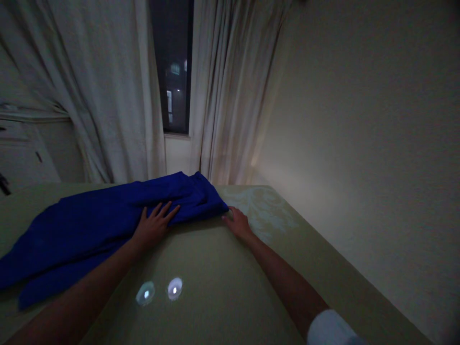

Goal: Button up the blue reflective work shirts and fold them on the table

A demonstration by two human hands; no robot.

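A dark blue garment (108, 215), perhaps trousers folded lengthwise, lies rumpled across the pale green surface (208, 273). Two overlapping ends of it spread toward the left edge of the view. My left hand (154, 225) rests on its near side with fingers spread flat over the fabric. At the garment's right corner, my right hand (238, 223) has its fingertips on the edge and appears to pinch it, with the thumb on the near side. Whatever lies under the folds is hidden.
A plain wall (359, 143) runs along the right side. Light curtains (108, 86) hang behind the surface, with a dark window (174, 72) between them. White furniture (25, 153) stands at the far left. Two bright round spots (175, 289) show on the near surface.
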